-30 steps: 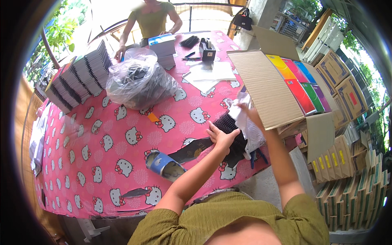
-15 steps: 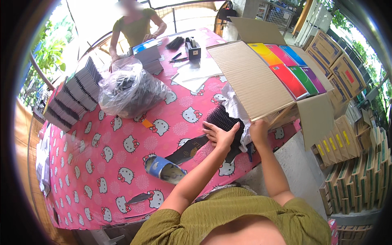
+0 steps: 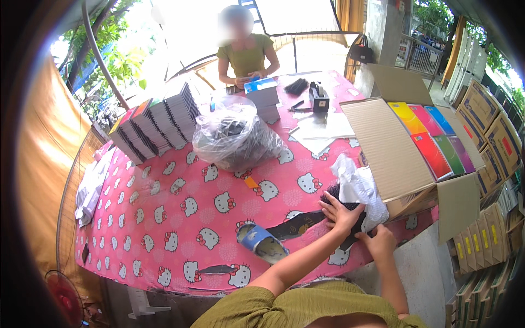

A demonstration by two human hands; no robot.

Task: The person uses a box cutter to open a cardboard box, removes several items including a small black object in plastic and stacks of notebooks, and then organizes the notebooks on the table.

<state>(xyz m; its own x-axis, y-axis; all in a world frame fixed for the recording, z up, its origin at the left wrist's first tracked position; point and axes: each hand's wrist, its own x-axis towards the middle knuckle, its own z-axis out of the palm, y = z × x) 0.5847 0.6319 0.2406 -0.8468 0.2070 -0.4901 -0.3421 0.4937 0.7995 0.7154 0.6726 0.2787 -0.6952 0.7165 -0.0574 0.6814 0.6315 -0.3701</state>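
My left hand (image 3: 342, 214) lies with its fingers spread on a black ridged bundle (image 3: 331, 191). A crumpled white cloth (image 3: 361, 188) covers most of that bundle's right side. My right hand (image 3: 379, 241) is closed at the near edge of the cloth and bundle; what its fingers pinch, if anything, is hidden. Left of my left forearm rests a blue slipper (image 3: 261, 241), beside a dark torn patch (image 3: 295, 225) in the table cover. An open cardboard box (image 3: 388, 153) stands just beyond my right hand, with colourful spiral notebooks (image 3: 432, 156) on top.
A clear plastic bag (image 3: 235, 136) of dark items sits mid-table on the pink cover (image 3: 219, 218). Notebook stacks (image 3: 158, 123) stand far left. Across the table, a co-worker (image 3: 244, 57) handles another stack (image 3: 261, 95). A tape dispenser (image 3: 319, 98) and white sheets (image 3: 320, 131) lie behind.
The view has swung left. My right hand has moved from the box's edge down to the cloth. The cloth now covers more of the bundle. The co-worker's hand has left the plastic bag.
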